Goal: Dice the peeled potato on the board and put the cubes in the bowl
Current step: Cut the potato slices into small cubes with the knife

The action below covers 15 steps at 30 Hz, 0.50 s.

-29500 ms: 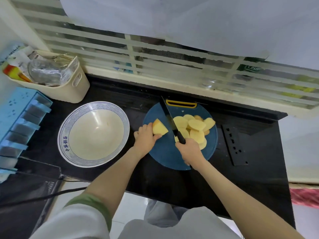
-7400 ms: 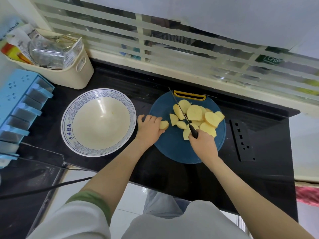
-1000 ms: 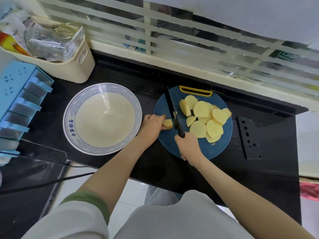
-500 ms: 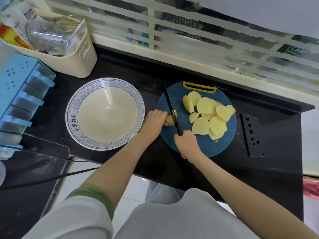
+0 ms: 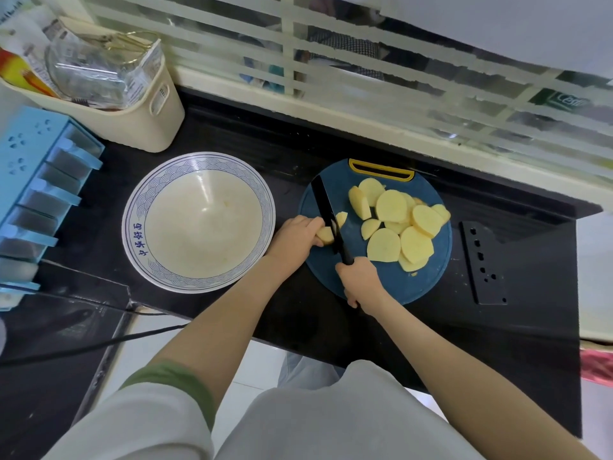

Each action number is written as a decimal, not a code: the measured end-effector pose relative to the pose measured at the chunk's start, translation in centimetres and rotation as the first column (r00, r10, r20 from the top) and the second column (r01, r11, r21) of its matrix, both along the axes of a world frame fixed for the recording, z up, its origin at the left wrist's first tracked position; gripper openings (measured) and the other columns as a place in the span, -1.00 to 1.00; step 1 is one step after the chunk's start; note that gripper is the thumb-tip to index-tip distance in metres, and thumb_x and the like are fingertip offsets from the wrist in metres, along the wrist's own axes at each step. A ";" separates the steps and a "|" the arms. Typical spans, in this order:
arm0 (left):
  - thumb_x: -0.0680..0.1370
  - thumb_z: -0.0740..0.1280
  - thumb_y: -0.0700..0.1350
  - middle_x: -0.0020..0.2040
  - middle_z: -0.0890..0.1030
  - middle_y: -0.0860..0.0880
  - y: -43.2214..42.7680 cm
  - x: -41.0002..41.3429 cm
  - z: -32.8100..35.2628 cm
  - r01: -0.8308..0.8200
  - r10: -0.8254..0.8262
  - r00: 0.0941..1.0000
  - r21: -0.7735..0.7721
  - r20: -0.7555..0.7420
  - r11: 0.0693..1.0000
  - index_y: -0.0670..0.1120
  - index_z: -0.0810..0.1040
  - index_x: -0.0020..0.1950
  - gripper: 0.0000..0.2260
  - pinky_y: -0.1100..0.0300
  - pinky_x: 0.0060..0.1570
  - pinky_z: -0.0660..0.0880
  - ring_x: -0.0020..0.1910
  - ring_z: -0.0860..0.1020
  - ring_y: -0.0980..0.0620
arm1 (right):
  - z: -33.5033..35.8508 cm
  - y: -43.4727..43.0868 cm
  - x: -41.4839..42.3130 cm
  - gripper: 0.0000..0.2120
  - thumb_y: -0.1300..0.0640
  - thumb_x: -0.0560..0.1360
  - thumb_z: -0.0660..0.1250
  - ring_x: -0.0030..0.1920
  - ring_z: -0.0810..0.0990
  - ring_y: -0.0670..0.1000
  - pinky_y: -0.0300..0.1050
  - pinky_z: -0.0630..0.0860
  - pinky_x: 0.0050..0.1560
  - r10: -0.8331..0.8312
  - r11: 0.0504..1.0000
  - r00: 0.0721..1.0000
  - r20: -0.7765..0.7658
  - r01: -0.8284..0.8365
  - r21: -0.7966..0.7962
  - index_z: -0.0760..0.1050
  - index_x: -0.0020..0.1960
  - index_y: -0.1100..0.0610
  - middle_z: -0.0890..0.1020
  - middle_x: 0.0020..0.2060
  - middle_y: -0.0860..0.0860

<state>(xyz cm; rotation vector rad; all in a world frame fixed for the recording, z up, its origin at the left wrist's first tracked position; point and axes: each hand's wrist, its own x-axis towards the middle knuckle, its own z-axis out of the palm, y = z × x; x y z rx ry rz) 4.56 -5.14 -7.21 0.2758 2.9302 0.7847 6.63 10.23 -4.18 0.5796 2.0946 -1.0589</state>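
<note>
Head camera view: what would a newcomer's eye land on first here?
The heap of pale yellow potato slices on the right half of the round blue board. Beside it, the right hand holds a black knife, cutting a small potato piece held by the left hand. A wide blue-rimmed bowl sits left of the board.

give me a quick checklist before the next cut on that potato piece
1. Left hand holds the potato end piece on the board: ok.
2. Its fingers clear of the knife blade: cannot tell, they sit right beside it.
3. Right hand grip curled round the knife handle: ok.
4. Slices piled right of the blade, out of its path: ok.
5. Bowl left of the board, ready for cubes: ok.
6. Cubes cut: not ok, only slices show.
</note>
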 end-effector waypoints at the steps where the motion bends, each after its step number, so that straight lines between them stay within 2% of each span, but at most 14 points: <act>1: 0.52 0.35 -0.22 -0.01 0.59 -0.18 0.0 0.0 -0.1 -0.003 0.003 1.000 0.001 -0.006 1.000 -0.25 0.52 0.10 -0.81 0.08 0.00 0.28 0.05 0.48 -0.16 | 0.1 0.2 -0.2 -0.76 0.17 0.56 0.20 -0.48 0.33 0.05 -0.22 0.25 -0.53 -0.008 1.000 1.000 -0.007 0.008 -0.012 0.24 -0.25 0.14 0.34 -0.39 0.08; 7: 0.52 0.36 -0.22 0.03 0.60 -0.17 0.3 0.2 -0.1 -0.049 0.049 0.999 0.048 -0.002 0.998 -0.22 0.52 0.14 -0.78 0.06 0.04 0.34 0.08 0.48 -0.15 | 1.6 1.2 -1.3 -0.69 0.29 0.53 0.14 -0.50 0.12 -0.04 -0.19 0.04 -0.46 -0.049 0.993 0.997 -0.065 0.042 -0.112 0.10 -0.29 0.06 0.14 -0.43 0.01; 12: 0.54 0.36 -0.14 0.10 0.57 -0.14 0.2 0.1 0.6 -0.088 0.083 0.994 0.074 0.075 0.993 -0.18 0.51 0.22 -0.73 0.06 0.06 0.37 0.14 0.45 -0.11 | 2.9 0.7 -0.5 -0.68 0.29 0.52 0.14 -0.60 0.11 -0.09 -0.27 0.06 -0.57 -0.062 0.988 0.993 -0.102 0.047 -0.147 0.10 -0.32 0.06 0.16 -0.48 -0.01; 15: 0.50 0.40 -0.13 0.03 0.61 -0.16 -0.1 0.5 0.9 -0.080 0.080 0.997 0.063 -0.004 0.995 -0.20 0.57 0.11 -0.77 -0.06 -0.02 0.43 0.03 0.50 -0.19 | 3.3 0.2 -0.1 -0.68 0.29 0.51 0.16 -0.57 0.16 -0.06 -0.26 0.11 -0.57 -0.032 0.988 0.989 -0.142 0.010 -0.152 0.13 -0.33 0.08 0.20 -0.50 0.00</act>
